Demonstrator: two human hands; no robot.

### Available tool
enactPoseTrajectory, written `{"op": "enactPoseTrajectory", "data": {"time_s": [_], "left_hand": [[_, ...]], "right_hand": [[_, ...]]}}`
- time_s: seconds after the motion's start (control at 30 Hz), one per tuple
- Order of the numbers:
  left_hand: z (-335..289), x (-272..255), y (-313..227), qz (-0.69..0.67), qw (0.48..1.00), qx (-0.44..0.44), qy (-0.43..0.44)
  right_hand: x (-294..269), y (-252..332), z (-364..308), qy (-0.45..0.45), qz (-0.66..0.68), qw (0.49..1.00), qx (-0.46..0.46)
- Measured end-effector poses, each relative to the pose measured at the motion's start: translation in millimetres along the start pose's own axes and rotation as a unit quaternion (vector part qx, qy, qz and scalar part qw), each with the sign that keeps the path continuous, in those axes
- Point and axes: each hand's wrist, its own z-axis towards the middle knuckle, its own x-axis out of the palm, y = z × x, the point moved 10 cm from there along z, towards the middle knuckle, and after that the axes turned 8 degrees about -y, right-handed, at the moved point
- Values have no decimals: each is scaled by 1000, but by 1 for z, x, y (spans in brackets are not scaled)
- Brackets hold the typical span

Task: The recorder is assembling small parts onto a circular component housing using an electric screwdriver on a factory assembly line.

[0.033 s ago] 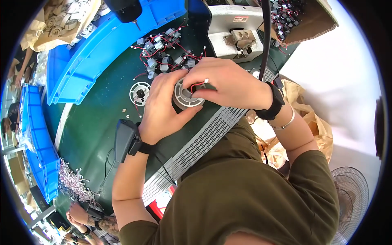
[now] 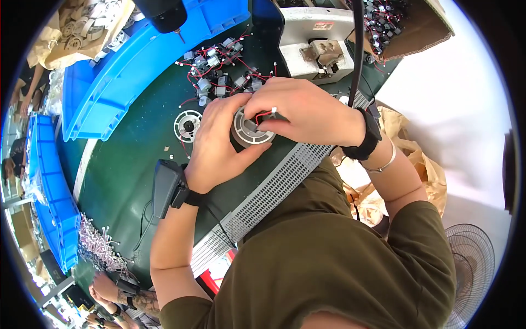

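Between hands: white housing (image 2: 262,136), left hand (image 2: 215,148) clasping its side, right hand (image 2: 304,109) pinching grey motor (image 2: 250,125) within. Just beyond: heaped motors (image 2: 221,80). Farther left: blue bin (image 2: 123,79), paper bag (image 2: 41,50) of white parts (image 2: 78,28). Farther right: cardboard box (image 2: 424,34) of wired parts (image 2: 378,27).

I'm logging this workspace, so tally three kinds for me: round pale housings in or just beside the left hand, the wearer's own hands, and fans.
Housings: 2 (held housing, loose housing)
Own hands: 2 (left hand, right hand)
Fans: 1 (wire-caged fan)
Total: 5
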Motion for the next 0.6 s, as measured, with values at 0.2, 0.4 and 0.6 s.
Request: {"op": "enactPoseTrajectory", "data": {"time_s": [0.2, 0.4, 0.6], "left_hand": [[1, -1, 5, -6, 1000, -5, 28], [-6, -14, -20, 64, 994, 86, -17], [-17, -7, -30, 82, 984, 138, -75]], "right_hand": [[12, 13, 5, 67, -73, 993, -59], [-44, 30, 31, -39, 19, 996, -75], [-113, 42, 70, -291, 186, 938, -38]]}}
